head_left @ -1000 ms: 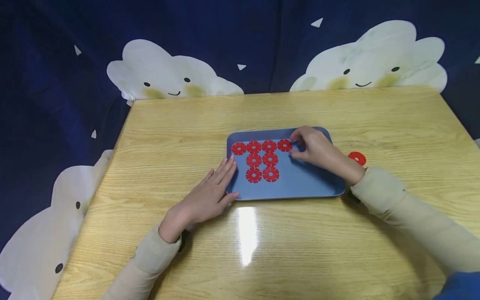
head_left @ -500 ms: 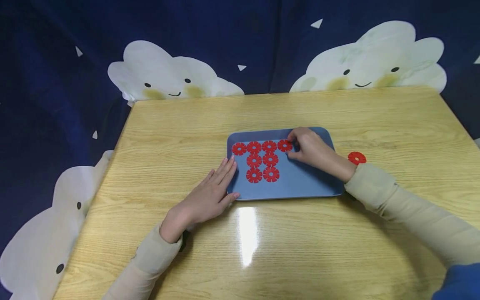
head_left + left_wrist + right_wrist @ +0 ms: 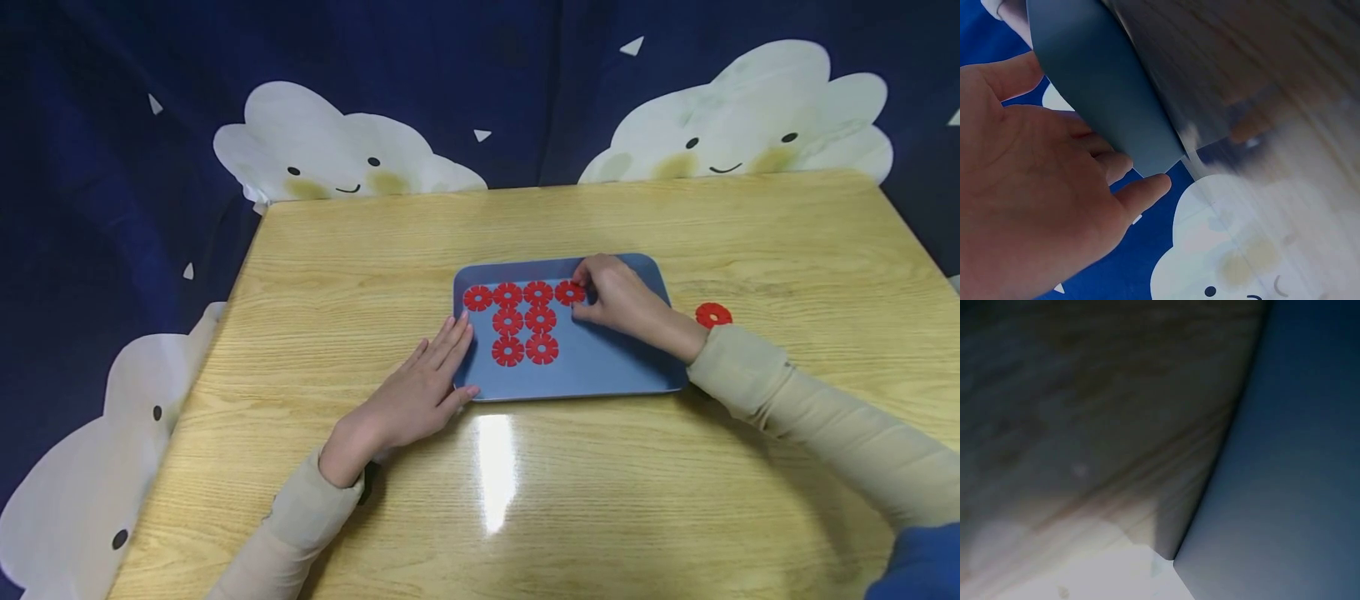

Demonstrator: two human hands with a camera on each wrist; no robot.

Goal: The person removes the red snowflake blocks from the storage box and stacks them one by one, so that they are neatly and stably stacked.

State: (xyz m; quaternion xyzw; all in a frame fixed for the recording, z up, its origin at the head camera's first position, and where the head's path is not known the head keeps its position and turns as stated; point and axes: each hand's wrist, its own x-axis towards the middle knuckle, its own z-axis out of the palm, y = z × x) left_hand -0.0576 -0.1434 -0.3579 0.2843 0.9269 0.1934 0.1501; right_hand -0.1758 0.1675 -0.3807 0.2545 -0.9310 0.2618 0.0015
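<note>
A blue tray (image 3: 592, 367) holds several red notched discs, flower-like and each with a hole in the middle. They form a top row with two columns below it. My right hand (image 3: 626, 296) reaches in over the tray's right side and pinches the top row's rightmost red notched disc (image 3: 566, 293) between thumb and fingers. At the tray's left edge, my left hand (image 3: 408, 400) rests with straight fingers against the rim. The left wrist view shows the left hand (image 3: 1041, 194) beside the tray's outer wall (image 3: 1097, 81); only tray wall (image 3: 1285, 487) and table appear in the right wrist view.
One loose red disc (image 3: 713, 314) lies on the wooden table (image 3: 360, 275) to the right of the tray, close to the right sleeve. A dark blue curtain with white clouds (image 3: 330, 146) hangs behind the table and along its left side.
My right hand has moved slightly left, so its thumb and fingers have closed in on the top row's rightmost disc. The left hand and the tray have stayed in place.
</note>
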